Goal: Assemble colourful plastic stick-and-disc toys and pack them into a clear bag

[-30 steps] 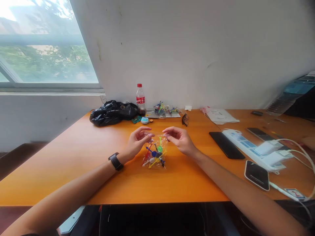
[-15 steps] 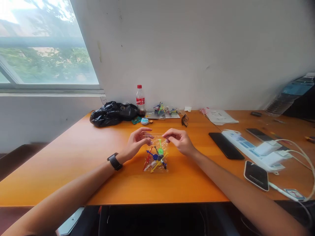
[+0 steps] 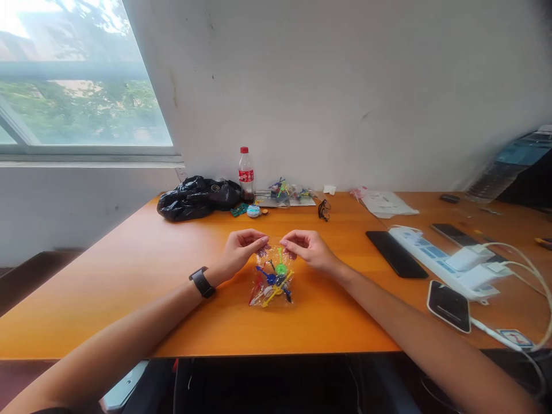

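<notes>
A clear plastic bag (image 3: pixel 263 261) hangs or rests over the near middle of the table, its top edge between my two hands. Inside it are several small plastic pieces: a green one (image 3: pixel 281 269), a blue one (image 3: pixel 271 279), a yellow one (image 3: pixel 276 290), plus red, white and dark ones. My left hand (image 3: pixel 244 248), with a dark watch (image 3: pixel 202 282) on its wrist, pinches the bag's upper left corner. The upper right corner is pinched between the thumb and fingers of my right hand (image 3: pixel 308 248).
Along the wall lie a black plastic bag (image 3: pixel 196 198), a cola bottle (image 3: pixel 246 175), more bagged coloured pieces (image 3: pixel 282 191) and glasses (image 3: pixel 323 210). To the right are a dark phone (image 3: pixel 395 254), a white power strip (image 3: pixel 435 259) with chargers and cables, and a white-edged device (image 3: pixel 449 306).
My left fingers have closed on the bag's top edge. Both hands have come slightly closer together, and the bag's top is now bunched rather than stretched flat.
</notes>
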Available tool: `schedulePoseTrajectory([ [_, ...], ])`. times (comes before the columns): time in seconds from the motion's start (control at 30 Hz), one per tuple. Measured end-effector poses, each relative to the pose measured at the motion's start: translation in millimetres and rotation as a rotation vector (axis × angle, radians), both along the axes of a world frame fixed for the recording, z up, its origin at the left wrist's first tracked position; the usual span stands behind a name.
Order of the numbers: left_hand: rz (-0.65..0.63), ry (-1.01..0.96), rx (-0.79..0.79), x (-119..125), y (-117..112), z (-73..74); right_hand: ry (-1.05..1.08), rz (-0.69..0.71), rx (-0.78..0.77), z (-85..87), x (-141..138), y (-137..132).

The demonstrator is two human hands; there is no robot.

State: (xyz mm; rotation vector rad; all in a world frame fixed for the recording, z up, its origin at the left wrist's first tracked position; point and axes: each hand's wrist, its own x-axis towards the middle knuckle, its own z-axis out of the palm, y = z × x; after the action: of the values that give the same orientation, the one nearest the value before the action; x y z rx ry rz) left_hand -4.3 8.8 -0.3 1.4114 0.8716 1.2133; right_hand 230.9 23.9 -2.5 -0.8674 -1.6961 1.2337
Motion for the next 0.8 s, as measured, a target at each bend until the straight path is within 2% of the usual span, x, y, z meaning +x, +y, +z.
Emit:
schedulePoseTrajectory([
  [0.23,-0.004,0.004,-0.009,-3.1,7.0,-3.1,0.029,-0.079,0.035,-1.6,3.3,4.9],
  [0.47,-0.06,0.035,-0.013,-7.5,8.4,-3.6,0.07,-0.097,0.035,-5.9,4.6,7.1],
  [0.6,-0.022,0.036,0.018,-7.5,7.1,-2.5,0.092,-0.092,0.021,-5.4,5.1,6.7],
  [0.8,0.001,0.058,-0.007,-7.0,5.0,0.0,0.039,-0.068,0.196,-6.1,5.4,5.6],
])
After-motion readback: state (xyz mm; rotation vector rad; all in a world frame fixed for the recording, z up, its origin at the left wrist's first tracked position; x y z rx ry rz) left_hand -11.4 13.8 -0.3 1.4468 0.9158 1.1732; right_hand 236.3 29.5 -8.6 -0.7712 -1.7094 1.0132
